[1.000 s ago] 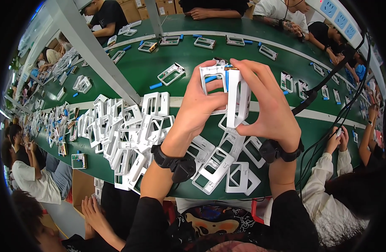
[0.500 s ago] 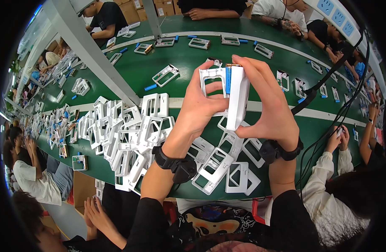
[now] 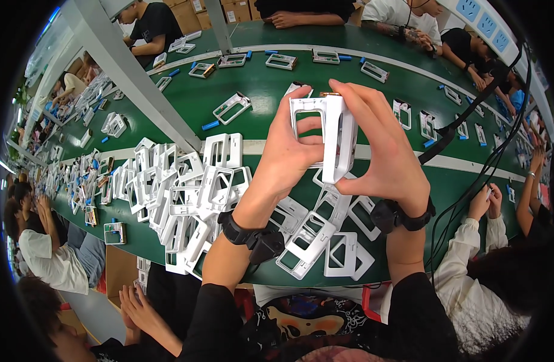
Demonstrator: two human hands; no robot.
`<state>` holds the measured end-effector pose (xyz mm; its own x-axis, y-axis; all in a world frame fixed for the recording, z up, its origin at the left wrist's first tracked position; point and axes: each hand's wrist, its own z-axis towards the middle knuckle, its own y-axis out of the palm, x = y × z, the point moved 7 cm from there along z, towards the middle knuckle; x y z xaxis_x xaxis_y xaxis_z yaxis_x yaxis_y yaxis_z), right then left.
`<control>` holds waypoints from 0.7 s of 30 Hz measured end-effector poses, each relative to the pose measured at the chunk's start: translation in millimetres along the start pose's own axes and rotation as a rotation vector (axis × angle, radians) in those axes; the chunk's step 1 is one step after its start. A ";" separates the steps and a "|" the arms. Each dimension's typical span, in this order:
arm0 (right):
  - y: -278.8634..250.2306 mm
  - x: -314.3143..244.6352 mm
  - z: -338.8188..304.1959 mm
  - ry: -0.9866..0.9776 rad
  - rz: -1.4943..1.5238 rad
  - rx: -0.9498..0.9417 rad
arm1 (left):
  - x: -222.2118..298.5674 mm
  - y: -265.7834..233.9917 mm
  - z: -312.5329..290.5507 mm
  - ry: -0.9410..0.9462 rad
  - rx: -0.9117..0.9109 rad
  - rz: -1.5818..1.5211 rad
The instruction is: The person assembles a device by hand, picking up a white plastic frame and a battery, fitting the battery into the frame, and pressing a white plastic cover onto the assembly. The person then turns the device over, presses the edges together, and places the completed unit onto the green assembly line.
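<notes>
Above the green bench, my left hand (image 3: 280, 157) is closed around a white plastic frame (image 3: 309, 105) with a large rectangular opening, its fingers showing through the window. My right hand (image 3: 385, 151) grips a white plastic housing (image 3: 333, 142) turned edge-on, thumb at its lower end and fingers over its top. A copper-coloured piece (image 3: 331, 94) shows at the housing's upper end. The two white parts meet side by side; whether they are joined, I cannot tell. Below my hands lie loose white frames (image 3: 311, 236).
A large heap of white frames (image 3: 168, 202) lies to the left. Beyond it, a green belt (image 3: 265, 90) carries spaced housings and blue cylinders (image 3: 210, 125). A metal post (image 3: 129, 72) rises at left; black cables (image 3: 470, 114) hang at right. Several people sit around.
The blue cylinder seen between the two held parts is now hidden, and the parts sit closer together. Housings on the belt have shifted slightly left.
</notes>
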<state>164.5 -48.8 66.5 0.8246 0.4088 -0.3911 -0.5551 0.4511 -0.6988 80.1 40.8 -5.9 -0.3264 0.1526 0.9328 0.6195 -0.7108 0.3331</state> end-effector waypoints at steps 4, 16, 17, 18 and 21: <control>-1.0 -2.8 0.4 -0.005 -0.022 -0.007 | 2.2 1.4 -0.5 0.013 -0.004 0.032; 2.4 0.4 -0.8 0.054 -0.017 -0.073 | 1.7 3.2 -3.5 -0.088 0.043 -0.007; 2.9 0.3 -1.2 0.057 -0.005 -0.075 | -0.6 2.7 -2.8 -0.081 0.042 -0.001; 3.4 0.3 -1.5 0.060 0.008 -0.078 | -1.5 2.7 -2.4 -0.075 0.041 0.005; 2.7 0.9 -1.8 0.065 0.015 -0.073 | 0.3 3.4 -2.9 -0.054 0.053 0.023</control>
<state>163.9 -48.7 63.2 0.8227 0.3621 -0.4381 -0.5601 0.3851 -0.7335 80.0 36.4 -4.9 -0.2733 0.1747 0.9459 0.6640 -0.6773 0.3169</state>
